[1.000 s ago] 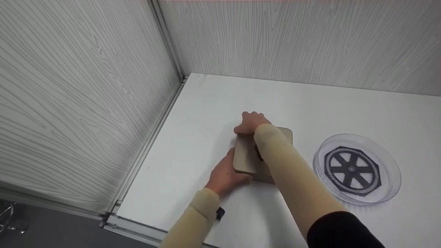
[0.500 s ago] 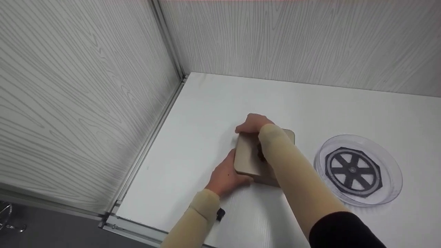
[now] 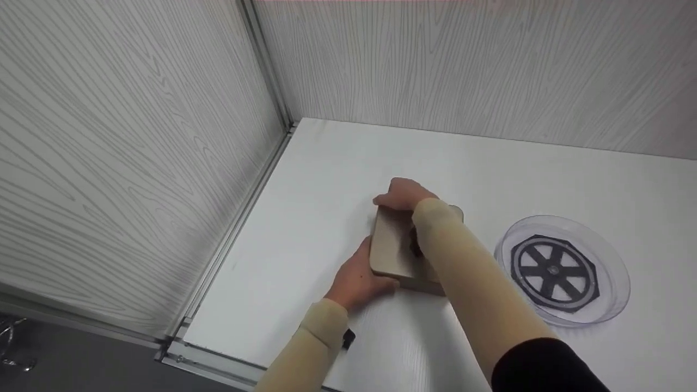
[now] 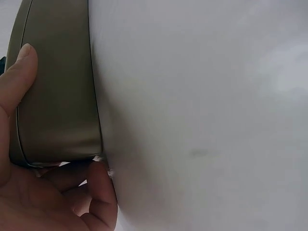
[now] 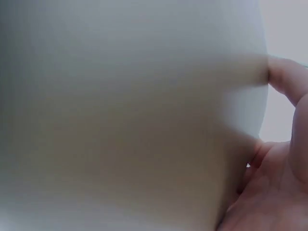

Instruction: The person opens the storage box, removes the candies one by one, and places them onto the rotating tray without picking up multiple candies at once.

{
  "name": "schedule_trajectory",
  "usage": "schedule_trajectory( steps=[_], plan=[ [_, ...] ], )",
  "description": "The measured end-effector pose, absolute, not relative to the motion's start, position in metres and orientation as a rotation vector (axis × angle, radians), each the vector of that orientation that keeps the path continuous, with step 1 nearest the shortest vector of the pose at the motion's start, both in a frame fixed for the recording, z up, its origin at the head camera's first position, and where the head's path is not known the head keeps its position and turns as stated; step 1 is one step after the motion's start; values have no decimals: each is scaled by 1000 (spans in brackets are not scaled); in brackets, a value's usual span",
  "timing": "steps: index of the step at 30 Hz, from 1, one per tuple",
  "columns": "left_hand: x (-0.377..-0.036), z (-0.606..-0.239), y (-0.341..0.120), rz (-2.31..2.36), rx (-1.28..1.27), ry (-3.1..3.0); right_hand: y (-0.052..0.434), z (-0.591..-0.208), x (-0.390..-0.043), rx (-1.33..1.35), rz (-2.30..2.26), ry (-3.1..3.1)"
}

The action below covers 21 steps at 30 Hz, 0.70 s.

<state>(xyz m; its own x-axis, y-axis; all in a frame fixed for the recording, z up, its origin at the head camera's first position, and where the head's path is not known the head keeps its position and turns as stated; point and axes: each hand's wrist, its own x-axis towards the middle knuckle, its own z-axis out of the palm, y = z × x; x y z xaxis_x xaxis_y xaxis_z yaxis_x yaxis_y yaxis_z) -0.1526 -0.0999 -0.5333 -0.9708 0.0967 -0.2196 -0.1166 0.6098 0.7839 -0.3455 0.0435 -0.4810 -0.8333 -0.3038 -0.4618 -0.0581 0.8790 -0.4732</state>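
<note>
A flat tan box with rounded corners (image 3: pixel 393 245) lies on the white table (image 3: pixel 490 169) near its middle. My left hand (image 3: pixel 356 277) grips its near left corner; the left wrist view shows the thumb along the box's side (image 4: pixel 57 96) and fingers curled under the corner. My right hand (image 3: pixel 405 195) reaches over the box and grips its far edge, the forearm covering much of the lid. The right wrist view is filled by the blurred box surface (image 5: pixel 130 115), with fingers at its right edge.
A clear round dish (image 3: pixel 563 269) holding a black spoked wheel (image 3: pixel 552 270) stands to the right of the box. Grey wood-grain walls (image 3: pixel 136 136) close in the left and back sides, meeting at a corner. The table's front edge (image 3: pixel 218 359) runs at lower left.
Both hands have kept their hold on the box, which has shifted slightly and tilted a little. The dish has not moved.
</note>
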Motion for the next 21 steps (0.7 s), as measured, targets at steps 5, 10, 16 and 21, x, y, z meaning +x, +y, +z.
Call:
schedule_trajectory(
  steps=[5,10,16,21],
  plan=[
    [-158,-536,-98,1271,-24,2608,67,-467,-341,-282,-589,2538],
    [-160,-536,-103,1269,-20,2625,105,-464,-337,-258,-537,2589],
    [-161,-534,-111,1255,-59,2635,136,-470,-327,-106,-608,2591],
    [-167,-533,-111,1224,-61,2661,144,-473,-320,9,-780,2523]
  ],
)
